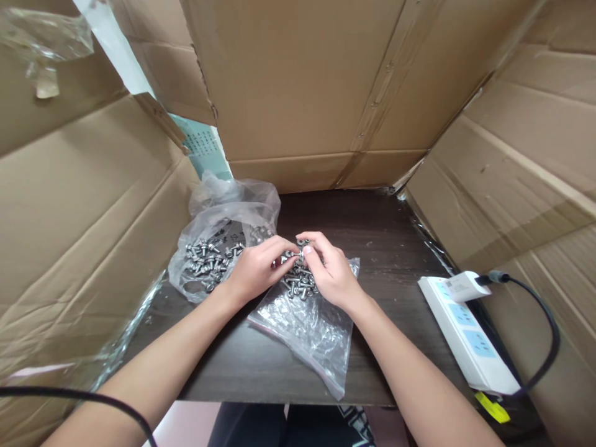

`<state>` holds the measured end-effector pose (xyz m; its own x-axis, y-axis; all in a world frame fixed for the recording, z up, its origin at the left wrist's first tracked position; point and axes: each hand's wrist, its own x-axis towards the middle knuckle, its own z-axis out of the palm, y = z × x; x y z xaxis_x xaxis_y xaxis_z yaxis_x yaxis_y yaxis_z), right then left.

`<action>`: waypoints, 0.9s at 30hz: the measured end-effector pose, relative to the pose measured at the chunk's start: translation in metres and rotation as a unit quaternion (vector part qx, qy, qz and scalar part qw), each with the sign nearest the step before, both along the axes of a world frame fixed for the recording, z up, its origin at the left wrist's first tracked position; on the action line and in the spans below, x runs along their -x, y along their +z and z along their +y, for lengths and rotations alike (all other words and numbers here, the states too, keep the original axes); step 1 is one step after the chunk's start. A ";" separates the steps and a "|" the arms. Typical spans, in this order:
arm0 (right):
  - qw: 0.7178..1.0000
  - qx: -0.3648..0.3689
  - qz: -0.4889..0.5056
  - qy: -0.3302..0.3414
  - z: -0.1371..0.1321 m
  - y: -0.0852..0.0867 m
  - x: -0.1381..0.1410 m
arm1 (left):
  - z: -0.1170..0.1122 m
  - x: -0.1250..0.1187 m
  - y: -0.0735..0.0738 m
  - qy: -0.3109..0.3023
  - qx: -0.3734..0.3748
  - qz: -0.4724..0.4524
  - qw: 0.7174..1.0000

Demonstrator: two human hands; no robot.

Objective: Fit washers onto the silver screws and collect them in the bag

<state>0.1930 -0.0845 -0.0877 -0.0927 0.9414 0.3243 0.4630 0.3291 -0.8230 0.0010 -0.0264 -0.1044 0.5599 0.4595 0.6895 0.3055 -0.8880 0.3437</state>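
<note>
My left hand (255, 268) and my right hand (328, 268) meet at the middle of a dark wooden table (372, 236), fingers pinched together on a small metal screw (300, 252). Just beneath them a small heap of screws (298, 282) lies on a flat clear zip bag (311, 329). To the left an open crumpled plastic bag (223, 236) holds several more loose screws (207, 257). Both hands are closed around the one small screw between their fingertips.
Cardboard walls (316, 87) surround the table on the left, back and right. A white power strip (465, 329) with a plugged-in adapter and black cable (544, 335) lies at the right edge. Another black cable (93, 400) crosses the lower left.
</note>
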 end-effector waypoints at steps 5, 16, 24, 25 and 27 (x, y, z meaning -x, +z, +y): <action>1.000 -0.013 -0.007 -0.009 0.001 0.000 0.000 | 0.000 0.000 -0.001 -0.001 0.006 0.003 1.000; 1.000 0.003 -0.011 0.005 -0.002 0.002 0.001 | 0.001 0.001 -0.001 -0.004 0.001 0.004 1.000; 1.000 -0.014 -0.014 -0.017 -0.001 0.001 0.002 | 0.001 0.001 -0.001 -0.007 0.002 -0.003 1.000; 0.999 -0.021 -0.015 -0.021 -0.001 0.001 0.002 | 0.001 0.001 -0.001 -0.006 0.000 -0.004 1.000; 0.999 -0.025 -0.021 -0.019 -0.001 0.001 0.002 | 0.001 0.001 0.000 -0.008 -0.001 -0.005 1.000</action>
